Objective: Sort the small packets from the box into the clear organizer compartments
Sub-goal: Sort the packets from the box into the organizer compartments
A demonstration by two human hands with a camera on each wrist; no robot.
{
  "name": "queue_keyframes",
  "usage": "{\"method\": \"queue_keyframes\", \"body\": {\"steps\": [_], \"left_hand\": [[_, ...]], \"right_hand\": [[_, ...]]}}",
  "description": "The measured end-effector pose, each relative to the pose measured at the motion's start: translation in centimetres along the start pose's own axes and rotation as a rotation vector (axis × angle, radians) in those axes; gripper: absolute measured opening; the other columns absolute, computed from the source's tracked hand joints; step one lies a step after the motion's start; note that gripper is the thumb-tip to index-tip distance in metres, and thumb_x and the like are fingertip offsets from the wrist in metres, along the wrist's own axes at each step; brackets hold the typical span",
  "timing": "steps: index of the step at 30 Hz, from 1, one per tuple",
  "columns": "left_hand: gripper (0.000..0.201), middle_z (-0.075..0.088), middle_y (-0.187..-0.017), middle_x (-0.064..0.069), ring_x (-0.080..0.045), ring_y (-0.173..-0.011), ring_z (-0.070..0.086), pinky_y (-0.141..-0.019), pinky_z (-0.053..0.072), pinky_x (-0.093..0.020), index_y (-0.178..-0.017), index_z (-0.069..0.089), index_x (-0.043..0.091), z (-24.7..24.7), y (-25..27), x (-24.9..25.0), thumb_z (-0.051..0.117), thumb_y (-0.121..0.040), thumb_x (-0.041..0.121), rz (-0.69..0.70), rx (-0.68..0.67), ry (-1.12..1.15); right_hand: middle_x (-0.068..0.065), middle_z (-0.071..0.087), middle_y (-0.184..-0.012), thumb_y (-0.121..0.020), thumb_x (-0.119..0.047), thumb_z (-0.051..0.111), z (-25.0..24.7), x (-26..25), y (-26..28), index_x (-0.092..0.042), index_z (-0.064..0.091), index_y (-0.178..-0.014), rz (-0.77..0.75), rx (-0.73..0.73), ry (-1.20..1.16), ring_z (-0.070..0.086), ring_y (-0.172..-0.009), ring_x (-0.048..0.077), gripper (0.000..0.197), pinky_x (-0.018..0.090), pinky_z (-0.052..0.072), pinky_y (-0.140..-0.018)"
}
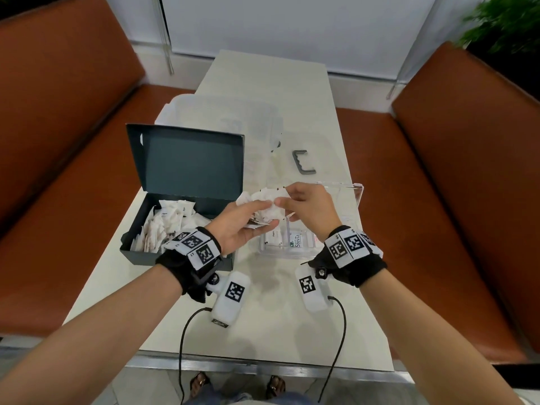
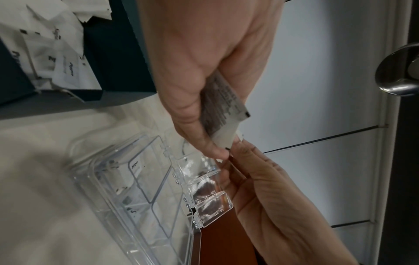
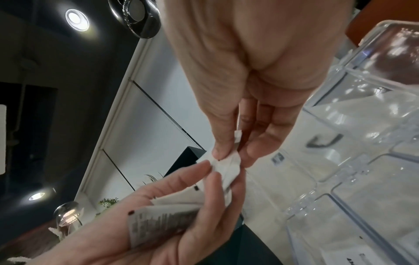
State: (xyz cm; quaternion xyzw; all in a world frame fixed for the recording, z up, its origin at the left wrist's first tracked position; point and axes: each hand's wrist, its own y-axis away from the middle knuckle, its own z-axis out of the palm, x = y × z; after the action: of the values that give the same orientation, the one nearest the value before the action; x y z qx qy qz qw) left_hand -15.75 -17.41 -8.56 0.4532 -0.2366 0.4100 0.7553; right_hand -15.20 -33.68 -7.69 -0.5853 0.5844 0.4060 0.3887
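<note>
Item: packet sort, mid-transfer, over table (image 1: 263,317)
- L hand (image 1: 239,226): palm up, fingers curled under a bunch of white packets (image 1: 267,204), held above the gap betw. box and organizer
- R hand (image 1: 309,206): thumb + forefinger pinching one packet (image 3: 226,164) at the top of that bunch; other fingers loose
- Box (image 1: 187,171): dark, lid up, left of hands, many packets left inside
- Clear organizer (image 1: 358,194): under/right of hands, lid open; near compartments hold a "Stevia" packet (image 1: 298,240) and a pepper-type one beside it
- Grey handle (image 1: 304,162): lying loose further back

Risks (judged):
- pulling one packet may drag its neighbours; loose bunch could spill onto table or into the wrong compartment
- packets look alike, print small; misread = wrong slot
- clear walls hard to see; packet may catch on a divider

View notes:
- head: whole layout, box stock, organizer labels
- L wrist: printed back of a packet (image 2: 223,105) in the palm, hinge side of organizer; pinch mostly hidden
- R wrist: the pinch itself, plus empty far compartments
</note>
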Motion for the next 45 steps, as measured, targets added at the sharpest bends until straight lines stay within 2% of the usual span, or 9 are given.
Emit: {"method": "queue_keyframes", "body": {"steps": [4, 13, 19, 22, 24, 32, 37, 41, 45], "left_hand": [[0.023, 0.069, -0.109, -0.023, -0.03, -0.091, 0.071, -0.066, 0.06, -0.029, -0.114, 0.062, -0.002, 0.1, 0.2, -0.3, 0.061, -0.091, 0.001, -0.004, -0.064, 0.014], [0.02, 0.074, -0.084, -0.016, -0.025, -0.075, 0.072, -0.063, 0.061, -0.03, -0.107, 0.06, 0.0, -1.2, -0.5, -0.7, 0.062, -0.089, -0.006, 0.063, 0.026, -0.016], [0.017, 0.074, -0.077, -0.013, -0.024, -0.074, 0.074, -0.058, 0.059, -0.029, -0.102, 0.06, 0.003, -3.4, -0.8, -0.3, 0.062, -0.088, -0.007, 0.084, 0.114, -0.007], [0.016, 0.074, -0.079, -0.015, -0.024, -0.074, 0.073, -0.059, 0.058, -0.029, -0.102, 0.06, 0.003, -3.8, -0.8, -0.4, 0.061, -0.089, -0.006, 0.088, 0.093, -0.029], [0.014, 0.074, -0.079, -0.015, -0.023, -0.072, 0.072, -0.06, 0.058, -0.029, -0.101, 0.061, 0.003, -3.9, -0.7, -0.4, 0.061, -0.09, -0.005, 0.088, 0.08, -0.04], [0.013, 0.074, -0.077, -0.012, -0.023, -0.071, 0.073, -0.06, 0.058, -0.029, -0.098, 0.062, 0.004, -4.8, -0.5, -0.4, 0.061, -0.089, -0.005, 0.104, 0.072, -0.013], [0.014, 0.074, -0.077, -0.011, -0.022, -0.07, 0.073, -0.059, 0.058, -0.028, -0.099, 0.061, 0.005, -5.2, -0.4, -0.3, 0.061, -0.089, -0.005, 0.103, 0.086, 0.008], [0.013, 0.074, -0.075, -0.01, -0.021, -0.069, 0.073, -0.058, 0.058, -0.027, -0.098, 0.061, 0.005, -5.2, -0.3, -0.2, 0.06, -0.09, -0.006, 0.1, 0.09, -0.002], [0.013, 0.074, -0.076, -0.011, -0.022, -0.071, 0.073, -0.058, 0.057, -0.027, -0.1, 0.06, 0.003, -4.7, -0.5, -0.2, 0.06, -0.09, -0.005, 0.095, 0.081, -0.006]], "right_hand": [[0.0, 0.068, -0.064, -0.076, -0.021, 0.08, -0.2, 0.4, 0.0, -0.019, 0.069, -0.086, 0.058, 0.022, -0.01, 0.063, -0.053, 0.008, 0.015, 0.02, 0.051, -0.052], [0.007, 0.068, -0.071, -0.085, -0.002, 0.068, -0.9, 0.9, -1.2, -0.01, 0.068, -0.088, 0.16, 0.139, -0.204, 0.062, -0.056, 0.013, 0.008, 0.021, 0.051, -0.053], [0.011, 0.068, -0.079, -0.084, 0.002, 0.063, -0.2, 2.5, -2.1, -0.008, 0.069, -0.085, 0.239, -0.011, 0.235, 0.06, -0.057, 0.013, 0.011, 0.019, 0.051, -0.053], [0.012, 0.067, -0.096, -0.082, -0.005, 0.069, 1.9, 3.3, -2.2, -0.013, 0.066, -0.084, 0.252, -0.061, 0.443, 0.065, -0.082, 0.025, 0.008, 0.032, 0.055, -0.076], [0.007, 0.065, -0.1, -0.083, -0.013, 0.068, 3.1, 3.7, -2.3, -0.018, 0.064, -0.087, 0.256, -0.045, 0.566, 0.064, -0.092, 0.027, 0.008, 0.035, 0.052, -0.082], [0.009, 0.064, -0.091, -0.092, -0.012, 0.055, 4.9, 5.4, -2.1, -0.012, 0.058, -0.097, -0.036, -0.061, 1.046, 0.061, -0.083, 0.031, 0.006, 0.031, 0.037, -0.061], [0.007, 0.063, -0.097, -0.094, -0.017, 0.055, 4.5, 5.1, -2.1, -0.01, 0.059, -0.098, -0.123, -0.112, 1.089, 0.06, -0.092, 0.028, 0.009, 0.032, 0.039, -0.064], [-0.005, 0.064, -0.102, -0.083, -0.032, 0.068, 3.6, 4.4, -2.1, -0.028, 0.065, -0.101, -0.168, -0.323, 1.134, 0.055, -0.1, 0.021, 0.019, 0.03, 0.037, -0.069], [-0.004, 0.063, -0.105, -0.083, -0.032, 0.067, 4.0, 4.2, -1.8, -0.027, 0.063, -0.099, -0.242, -0.372, 1.284, 0.053, -0.102, 0.023, 0.018, 0.03, 0.034, -0.072]]}}
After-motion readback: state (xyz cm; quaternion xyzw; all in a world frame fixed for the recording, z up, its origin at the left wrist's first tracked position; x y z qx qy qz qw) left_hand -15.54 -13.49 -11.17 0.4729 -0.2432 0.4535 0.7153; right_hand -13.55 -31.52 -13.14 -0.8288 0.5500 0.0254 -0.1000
